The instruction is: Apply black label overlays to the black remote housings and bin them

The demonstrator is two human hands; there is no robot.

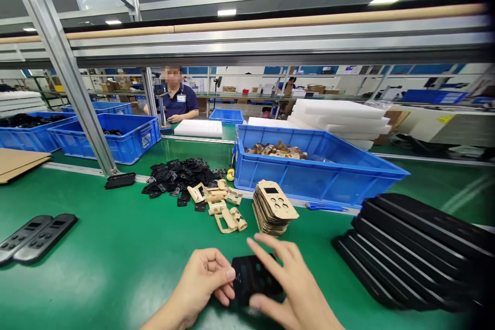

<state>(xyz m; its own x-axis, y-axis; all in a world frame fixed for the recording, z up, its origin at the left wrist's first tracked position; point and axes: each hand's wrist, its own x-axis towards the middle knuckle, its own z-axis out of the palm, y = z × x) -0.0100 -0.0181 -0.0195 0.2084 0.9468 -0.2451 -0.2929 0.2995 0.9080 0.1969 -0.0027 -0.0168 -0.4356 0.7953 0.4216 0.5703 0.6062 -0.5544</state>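
A thin black panel with round cutouts (247, 277) is in front of me, low in the view. My left hand (204, 279) pinches its left edge between thumb and fingers. My right hand (296, 283) is over its right side with thumb and fingers spread, slightly blurred; it covers part of the panel, and I cannot tell whether it touches it. Just beyond stands a stack of tan backing sheets (284, 203) with matching cutouts. Curled tan peeled pieces (228, 219) lie left of the stack, beside a pile of small black plates (174, 175).
A large blue bin (301, 180) holds brown scraps. Long black panels (406, 252) are stacked at right, and two grey-black panels (38, 237) lie at left. A blue cutter (327, 207) lies before the bin. A metal post (65, 62) rises at left; a person (181, 100) sits opposite.
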